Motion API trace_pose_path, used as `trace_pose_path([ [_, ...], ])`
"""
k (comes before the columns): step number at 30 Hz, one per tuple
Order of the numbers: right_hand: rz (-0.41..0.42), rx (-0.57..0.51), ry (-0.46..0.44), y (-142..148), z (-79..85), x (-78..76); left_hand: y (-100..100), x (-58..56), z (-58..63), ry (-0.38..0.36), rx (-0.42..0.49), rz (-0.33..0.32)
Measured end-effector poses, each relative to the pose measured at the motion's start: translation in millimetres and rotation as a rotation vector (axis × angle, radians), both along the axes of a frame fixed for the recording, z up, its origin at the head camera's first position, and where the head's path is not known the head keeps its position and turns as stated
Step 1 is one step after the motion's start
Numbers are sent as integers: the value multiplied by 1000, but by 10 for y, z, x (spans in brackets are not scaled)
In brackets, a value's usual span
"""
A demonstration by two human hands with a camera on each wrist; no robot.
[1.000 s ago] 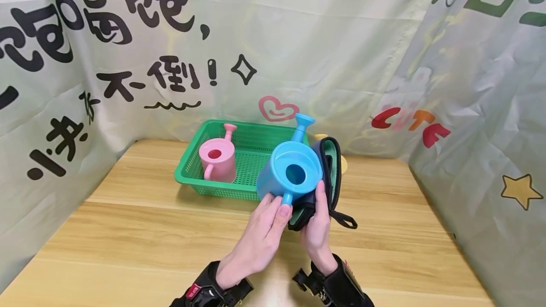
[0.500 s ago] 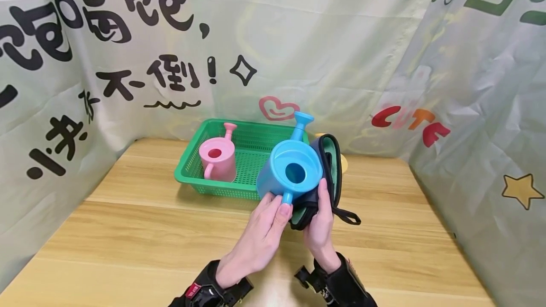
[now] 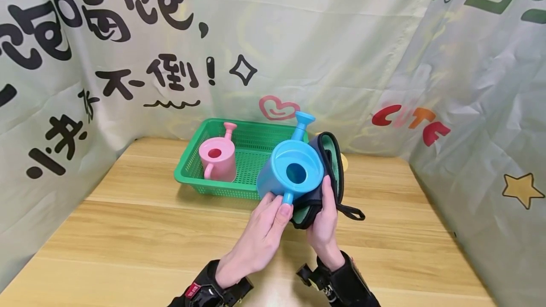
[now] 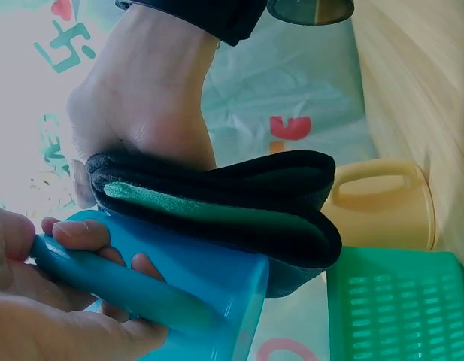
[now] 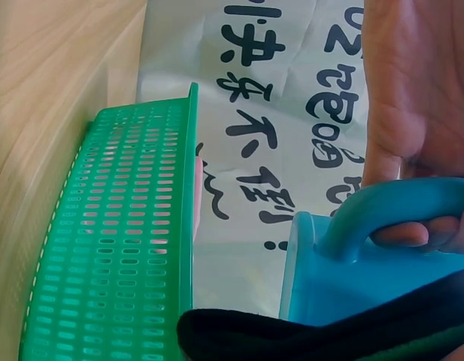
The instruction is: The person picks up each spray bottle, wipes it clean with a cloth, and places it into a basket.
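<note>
My left hand (image 3: pixel 256 236) grips the handle of a blue toy watering can (image 3: pixel 273 169), raised over the table in front of the basket. The can tilts so its top opening faces me, with its spout pointing away. On its right side, my right hand (image 3: pixel 324 226) holds a folded dark cloth (image 3: pixel 333 155) with green lining, black edging and a hanging loop. In the left wrist view, the folded cloth (image 4: pixel 216 210) lies against the can's wall, and left fingers curl round the blue handle (image 4: pixel 134 289). The right fingertips are partly hidden by the cloth.
A green perforated basket (image 3: pixel 182 174) stands at the back of the wooden table (image 3: pixel 149 240), with a pink watering can (image 3: pixel 223 168) at its left end. Right of the basket, a yellow watering can (image 4: pixel 386 214) stands mostly hidden in the head view. Printed fabric walls surround the table.
My right hand and the folded cloth have shifted slightly right and up along the can's side. My left hand and the blue watering can have stayed almost still.
</note>
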State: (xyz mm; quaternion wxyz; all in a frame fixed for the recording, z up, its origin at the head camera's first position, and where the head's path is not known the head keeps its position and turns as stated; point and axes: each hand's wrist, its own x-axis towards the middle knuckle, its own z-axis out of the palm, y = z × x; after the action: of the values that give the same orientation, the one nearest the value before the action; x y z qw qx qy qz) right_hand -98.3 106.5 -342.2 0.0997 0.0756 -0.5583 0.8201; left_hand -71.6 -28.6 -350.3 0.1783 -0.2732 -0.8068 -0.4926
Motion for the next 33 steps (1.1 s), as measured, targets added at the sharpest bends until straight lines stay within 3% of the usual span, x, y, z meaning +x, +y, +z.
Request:
trace_pose_path([
  [33,19,22,-36,35,-16,4,32,7,-14,-36,14,-2],
])
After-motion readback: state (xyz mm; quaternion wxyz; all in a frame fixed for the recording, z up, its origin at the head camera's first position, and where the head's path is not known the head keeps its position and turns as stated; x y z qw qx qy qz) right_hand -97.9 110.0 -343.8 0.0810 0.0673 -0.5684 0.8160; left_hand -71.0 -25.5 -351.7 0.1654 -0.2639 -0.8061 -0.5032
